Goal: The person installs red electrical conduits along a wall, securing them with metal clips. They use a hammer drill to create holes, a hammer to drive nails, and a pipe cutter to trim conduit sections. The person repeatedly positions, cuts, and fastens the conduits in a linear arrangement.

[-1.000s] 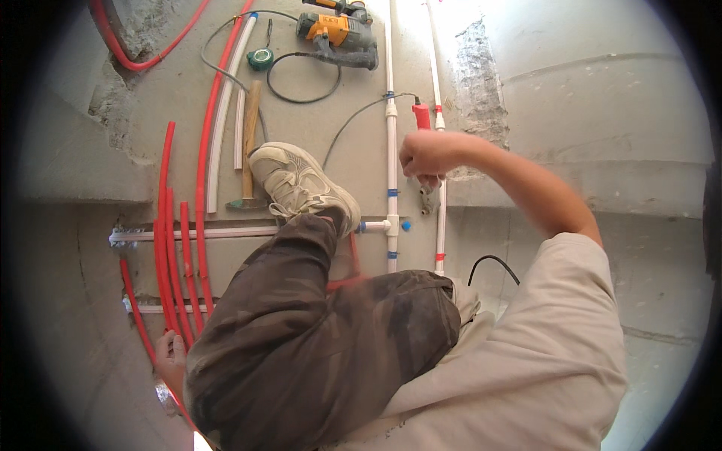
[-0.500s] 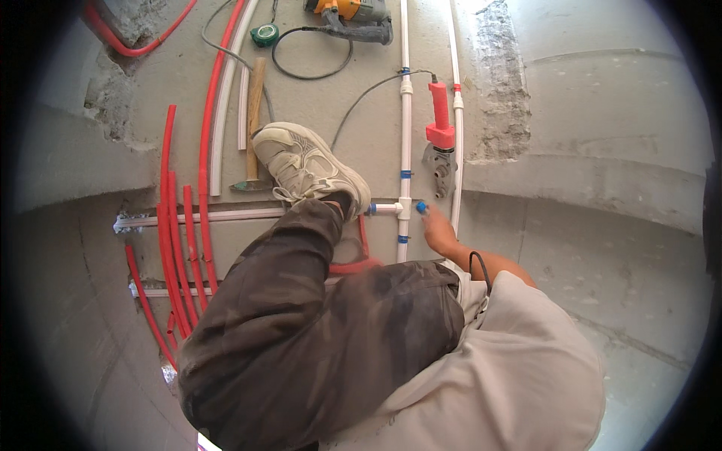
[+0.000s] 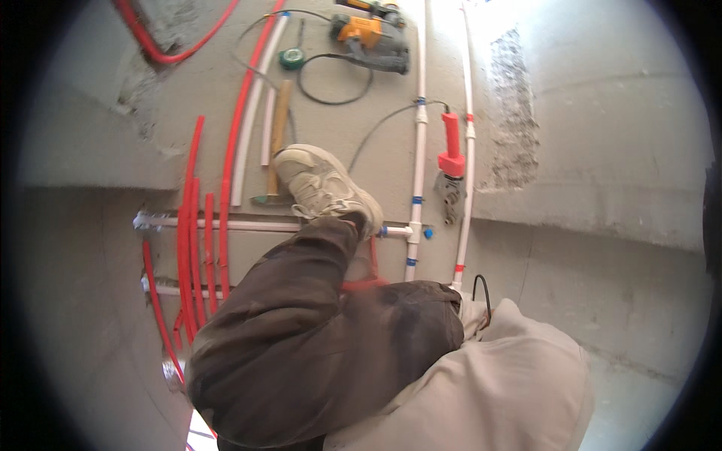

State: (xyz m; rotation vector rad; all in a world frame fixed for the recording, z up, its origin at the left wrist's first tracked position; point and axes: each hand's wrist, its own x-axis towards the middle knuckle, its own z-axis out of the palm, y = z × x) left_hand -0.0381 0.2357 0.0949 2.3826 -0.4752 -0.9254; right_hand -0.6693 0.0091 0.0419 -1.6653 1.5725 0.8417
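Note:
Neither of my hands shows at this moment. A small blue piece, perhaps a pipe clip or plug, lies on the floor just right of the white tee fitting. That tee joins a long white pipe to a branch running left, partly hidden behind my shoe. Beyond the blue piece, between two white pipes, rests a pipe welding iron with a red handle and a metal head. Its cord trails off to the left.
A wooden-handled hammer lies beside my shoe. Farther off are a green tape measure and a yellow-and-black power tool with a cord. Several red pipes run along the left. A step edge crosses the right.
My right hand, which was beside the blue piece, has left the view, and the blue piece lies on the floor. The whole scene has shifted slightly down and right.

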